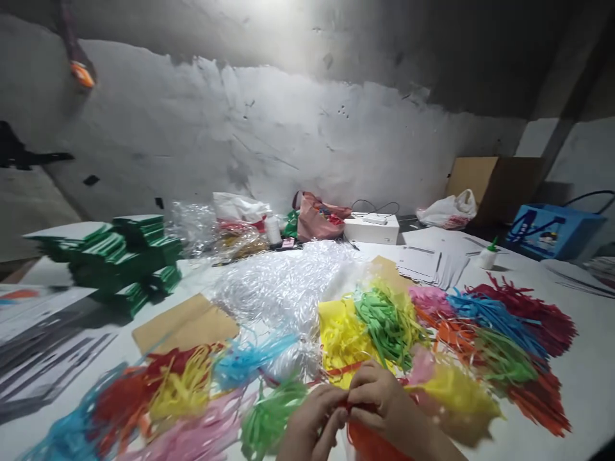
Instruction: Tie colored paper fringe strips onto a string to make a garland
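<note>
Side by side at the bottom centre, my left hand (314, 422) and my right hand (379, 400) pinch the twisted top of a red-orange paper tassel (372, 443). Its fringe hangs below my right hand, and the fingers partly hide the top. Left of my hands lies a green tassel (271, 413), with pink (196, 426), yellow (185, 384) and light blue (252, 358) fringed bundles beyond. Just ahead are fringed yellow paper (343, 330) and green strips (382, 320). Close to the right is a yellow and pink tassel (456, 394).
A heap of shiny white strands (283, 282) covers the middle of the white table. Green-edged stacks (120, 256) stand at left near brown paper (187, 323). Blue (500, 317) and dark red (538, 314) bundles, a glue bottle (487, 257) and a blue basket (560, 230) are at right.
</note>
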Demonstrator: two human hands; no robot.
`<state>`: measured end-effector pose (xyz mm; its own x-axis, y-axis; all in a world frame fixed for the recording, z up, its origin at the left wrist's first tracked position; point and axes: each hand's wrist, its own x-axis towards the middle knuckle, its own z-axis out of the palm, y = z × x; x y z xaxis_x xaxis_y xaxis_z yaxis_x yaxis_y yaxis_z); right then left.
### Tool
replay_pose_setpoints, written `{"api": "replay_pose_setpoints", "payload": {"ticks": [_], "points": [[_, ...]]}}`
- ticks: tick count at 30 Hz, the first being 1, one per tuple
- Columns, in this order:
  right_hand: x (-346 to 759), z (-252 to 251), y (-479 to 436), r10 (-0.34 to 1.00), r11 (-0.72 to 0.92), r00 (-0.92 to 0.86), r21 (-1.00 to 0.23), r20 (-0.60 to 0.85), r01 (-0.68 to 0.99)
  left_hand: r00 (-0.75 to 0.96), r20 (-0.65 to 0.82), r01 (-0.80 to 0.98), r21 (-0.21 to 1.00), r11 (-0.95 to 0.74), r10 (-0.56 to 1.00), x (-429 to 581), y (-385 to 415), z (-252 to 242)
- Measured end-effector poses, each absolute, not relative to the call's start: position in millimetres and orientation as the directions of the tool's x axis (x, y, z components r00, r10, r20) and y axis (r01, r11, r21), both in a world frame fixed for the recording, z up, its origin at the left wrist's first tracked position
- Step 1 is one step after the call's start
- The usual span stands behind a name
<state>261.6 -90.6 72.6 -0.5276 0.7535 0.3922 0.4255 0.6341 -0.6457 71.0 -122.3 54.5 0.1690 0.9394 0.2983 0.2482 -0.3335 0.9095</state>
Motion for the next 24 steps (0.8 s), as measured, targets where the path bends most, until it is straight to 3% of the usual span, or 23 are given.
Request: {"api": "replay_pose_setpoints", "payload": {"ticks": [3,8,10,13,16,18,21,24], "points": [[259.3,61.6,-89.5,0.750,0.632,-0.537,-0.659,0.386,0.407,0.276,0.289,0.309,0.876,-0.369,0.917,62.6,-110.8,50.2],[272.7,61.0,-87.8,0.829,0.516,-0.455,-0.759,0.325,0.397,0.203,0.220,0.470,0.833,-0.292,0.954,17.9,-120.1,49.2],[271.5,65.5,-88.3,0.852,0.474,-0.431,-0.789,0.298,0.392,0.159,0.163,0.412,0.885,-0.215,0.974,8.4,-127.4,44.0],[257.4,69.2,-90.9,0.853,0.442,-0.440,-0.839,0.282,0.318,0.177,0.116,0.183,0.972,-0.148,0.977,17.4,-132.9,29.8],[239.0,66.7,-94.2,0.833,0.444,-0.462,-0.865,0.304,0.231,0.199,0.113,-0.018,0.994,-0.112,0.973,39.9,-130.1,17.5],[231.3,64.1,-95.8,0.825,0.478,-0.454,-0.845,0.337,0.241,0.163,0.100,-0.042,0.995,-0.095,0.981,48.0,-126.1,15.1],[230.7,64.2,-96.8,0.840,0.506,-0.377,-0.815,0.390,0.283,0.103,0.105,0.000,0.994,-0.105,0.989,39.1,-122.9,20.7],[244.5,69.4,-93.6,0.900,0.431,-0.205,-0.858,0.386,0.280,0.132,0.140,0.215,0.962,-0.166,0.981,8.0,-127.0,34.6]]}}
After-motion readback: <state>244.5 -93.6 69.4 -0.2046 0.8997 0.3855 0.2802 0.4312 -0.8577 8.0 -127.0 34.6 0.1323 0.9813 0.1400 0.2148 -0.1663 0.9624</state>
